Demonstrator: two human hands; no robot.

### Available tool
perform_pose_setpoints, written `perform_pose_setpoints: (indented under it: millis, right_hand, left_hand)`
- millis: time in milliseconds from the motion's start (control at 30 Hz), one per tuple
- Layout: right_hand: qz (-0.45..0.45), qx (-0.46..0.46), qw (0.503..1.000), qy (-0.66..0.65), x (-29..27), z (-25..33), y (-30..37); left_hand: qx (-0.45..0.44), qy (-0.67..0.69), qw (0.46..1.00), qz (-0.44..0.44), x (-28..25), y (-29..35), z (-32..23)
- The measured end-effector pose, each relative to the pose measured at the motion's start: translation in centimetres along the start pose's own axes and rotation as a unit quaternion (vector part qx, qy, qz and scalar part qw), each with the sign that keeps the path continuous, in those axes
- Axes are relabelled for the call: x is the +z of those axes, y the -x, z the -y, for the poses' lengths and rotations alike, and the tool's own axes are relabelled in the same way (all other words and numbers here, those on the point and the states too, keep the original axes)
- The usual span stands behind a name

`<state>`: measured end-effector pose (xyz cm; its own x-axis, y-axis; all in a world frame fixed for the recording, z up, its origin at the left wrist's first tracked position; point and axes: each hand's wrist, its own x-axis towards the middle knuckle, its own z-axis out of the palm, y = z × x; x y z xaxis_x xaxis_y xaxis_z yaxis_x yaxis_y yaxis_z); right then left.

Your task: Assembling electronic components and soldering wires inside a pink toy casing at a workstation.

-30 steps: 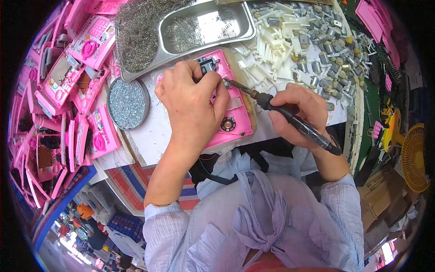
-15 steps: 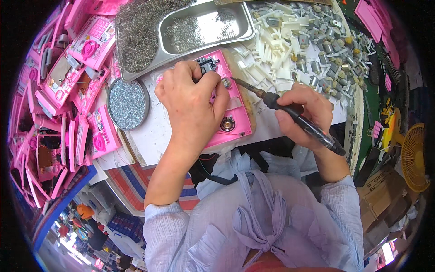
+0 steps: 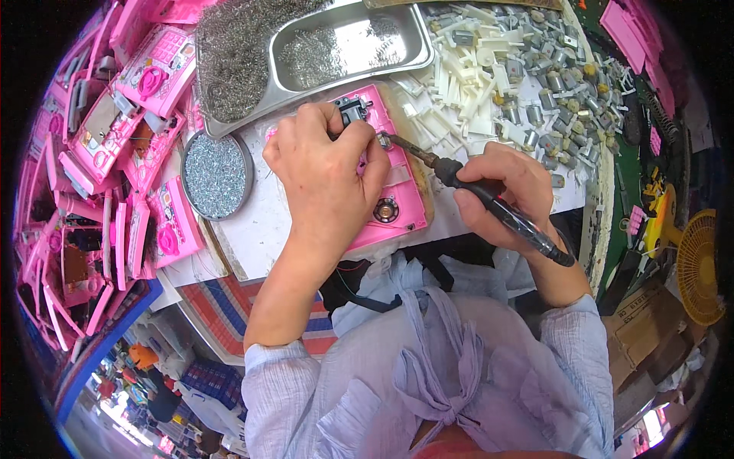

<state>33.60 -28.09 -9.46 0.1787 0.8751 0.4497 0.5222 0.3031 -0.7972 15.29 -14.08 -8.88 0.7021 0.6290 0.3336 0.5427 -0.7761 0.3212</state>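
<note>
A pink plastic toy casing (image 3: 409, 200) lies opened on the table in front of me, with a black mechanism (image 3: 352, 112) at its far end and a small round speaker (image 3: 386, 209) at its near end. My left hand (image 3: 323, 164) rests over the casing's left side, thumb and fingers pinched together beside the mechanism; what they grip is hidden. My right hand (image 3: 518, 183) holds a black-handled soldering iron (image 3: 501, 210). The iron's tip reaches a small silver motor (image 3: 383, 141) in the casing, next to my left thumb; I cannot tell whether they touch.
Many pink casings (image 3: 164, 65) are heaped at the left. A round dish (image 3: 245, 191) of small screws stands beside a metal tray (image 3: 256, 107) of springs. White plastic parts (image 3: 470, 92) and silver motors (image 3: 554, 80) are piled at the far right. A yellow fan (image 3: 697, 264) stands further right.
My right hand has moved slightly left with the soldering iron, bringing its tip to the small motor. My left hand stays almost where it was.
</note>
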Motion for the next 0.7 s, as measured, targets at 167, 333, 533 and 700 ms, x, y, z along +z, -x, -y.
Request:
perform_pose_setpoints:
  millis: [167, 333, 533, 700]
  right_hand:
    - [-0.012, 0.008, 1.0, -0.007, -0.33, -0.24, 0.54]
    - [-0.015, 0.029, 0.999, -0.001, -0.53, 0.05, 0.42]
    - [-0.019, 0.032, 0.999, -0.004, -0.6, 0.16, 0.42]
    - [-0.021, 0.033, 0.999, 0.003, -0.77, 0.14, 0.48]
  left_hand:
    - [-0.007, 0.01, 1.0, 0.012, 0.16, 0.07, 0.06]
    - [-0.005, 0.01, 1.0, 0.009, 0.27, 0.08, 0.1]
    - [-0.005, 0.001, 1.0, 0.013, 0.11, 0.03, -0.05]
    - [-0.004, 0.001, 1.0, 0.014, 0.15, 0.03, -0.01]
